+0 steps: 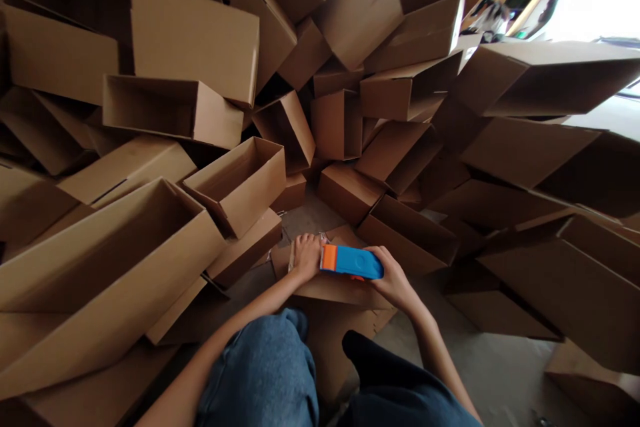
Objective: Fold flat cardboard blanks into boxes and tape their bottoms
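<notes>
A cardboard box [333, 290] lies across in front of my knees, its top partly covered by my hands. My left hand [306, 257] rests on its left part, fingers bent over the cardboard and close together. In my right hand [393, 273] is a blue tape dispenser [357, 261] with an orange front end, held low over the box. That orange end points left and sits right beside my left hand. Whether tape runs out under it is hidden.
Open cardboard boxes are heaped all around, with a long one [100, 280] at the left, a small one [243, 180] ahead, and more piled [555, 167] at the right. Grey floor [490, 373] shows at the lower right. Another person [493, 17] is far back at the upper right.
</notes>
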`<state>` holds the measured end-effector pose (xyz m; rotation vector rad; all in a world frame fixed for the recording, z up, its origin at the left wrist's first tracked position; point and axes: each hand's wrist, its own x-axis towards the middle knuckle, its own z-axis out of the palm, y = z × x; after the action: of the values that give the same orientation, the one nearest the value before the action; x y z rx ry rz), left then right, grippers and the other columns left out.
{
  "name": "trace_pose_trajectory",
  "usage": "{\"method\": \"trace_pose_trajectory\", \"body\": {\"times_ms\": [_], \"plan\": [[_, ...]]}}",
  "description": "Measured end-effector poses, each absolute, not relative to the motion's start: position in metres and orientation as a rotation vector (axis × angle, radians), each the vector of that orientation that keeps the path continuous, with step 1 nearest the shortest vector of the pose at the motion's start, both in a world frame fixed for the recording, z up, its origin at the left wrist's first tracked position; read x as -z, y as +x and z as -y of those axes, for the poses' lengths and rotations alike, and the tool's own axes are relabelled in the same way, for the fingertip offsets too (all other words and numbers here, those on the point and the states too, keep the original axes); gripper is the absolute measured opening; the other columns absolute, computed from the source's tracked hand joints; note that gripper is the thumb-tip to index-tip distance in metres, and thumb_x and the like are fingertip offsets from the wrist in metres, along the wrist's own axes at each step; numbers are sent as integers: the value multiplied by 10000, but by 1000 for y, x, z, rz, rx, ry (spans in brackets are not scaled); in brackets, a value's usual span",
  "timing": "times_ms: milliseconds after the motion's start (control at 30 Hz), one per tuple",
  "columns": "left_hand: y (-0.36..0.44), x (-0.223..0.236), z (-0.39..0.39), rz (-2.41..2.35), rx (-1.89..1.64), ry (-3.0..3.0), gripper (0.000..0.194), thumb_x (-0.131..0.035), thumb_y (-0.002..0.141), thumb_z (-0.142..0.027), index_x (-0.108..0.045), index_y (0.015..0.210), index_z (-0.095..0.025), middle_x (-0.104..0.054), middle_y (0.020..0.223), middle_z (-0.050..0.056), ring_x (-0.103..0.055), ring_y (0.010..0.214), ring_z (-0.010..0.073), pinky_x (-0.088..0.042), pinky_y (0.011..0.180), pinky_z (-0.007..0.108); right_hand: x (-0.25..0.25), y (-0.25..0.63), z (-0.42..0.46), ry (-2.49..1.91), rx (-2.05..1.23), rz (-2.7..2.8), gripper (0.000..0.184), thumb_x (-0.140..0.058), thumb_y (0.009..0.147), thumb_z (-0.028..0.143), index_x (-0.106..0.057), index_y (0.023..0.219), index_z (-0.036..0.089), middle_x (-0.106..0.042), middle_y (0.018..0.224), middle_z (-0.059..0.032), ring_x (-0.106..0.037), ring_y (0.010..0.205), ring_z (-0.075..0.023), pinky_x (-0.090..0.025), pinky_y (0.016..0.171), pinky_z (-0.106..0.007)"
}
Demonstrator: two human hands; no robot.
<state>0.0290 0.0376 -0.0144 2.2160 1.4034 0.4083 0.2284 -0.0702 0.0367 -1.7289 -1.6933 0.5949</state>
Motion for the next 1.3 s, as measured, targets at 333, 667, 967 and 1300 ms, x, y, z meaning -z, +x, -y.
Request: {"method": "trace_pose_trajectory", "body": {"times_ms": [333,667,967,1300], "plan": [[21,16,-49,-1422,-760,1926,416,-239,1039,-226,-636,918,-202,-696,1023,68,-607,1046,170,-435,961,275,-35,229,70,-1701,-571,1696,382,-623,708,226,-579,1087,251,-594,1006,-43,-628,913,-237,-490,792,-353],[18,11,-37,-1360,-696,1975,270,-383,970,-135,-641,954,-212,-699,1071,44,-584,1090,184,-423,976,298,-36,230,80,-1704,-569,1718,404,-611,699,192,-568,1096,248,-598,1023,-50,-621,918,-237,-498,798,-359],[24,6,-27,-1406,-347,2280,285,-364,1021,-247,-642,1030,-190,-672,1140,113,-549,1106,269,-391,979,401,-34,230,81,-1730,-535,1730,422,-579,702,193,-561,1120,251,-586,1047,-60,-620,938,-246,-489,804,-354],[-16,20,-38,-1071,-949,1498,152,-458,951,-192,-606,964,-165,-673,995,68,-637,979,186,-473,903,309,-17,247,83,-1667,-418,1847,425,-584,710,285,-546,1134,281,-589,1000,-88,-608,896,-291,-485,747,-399]]}}
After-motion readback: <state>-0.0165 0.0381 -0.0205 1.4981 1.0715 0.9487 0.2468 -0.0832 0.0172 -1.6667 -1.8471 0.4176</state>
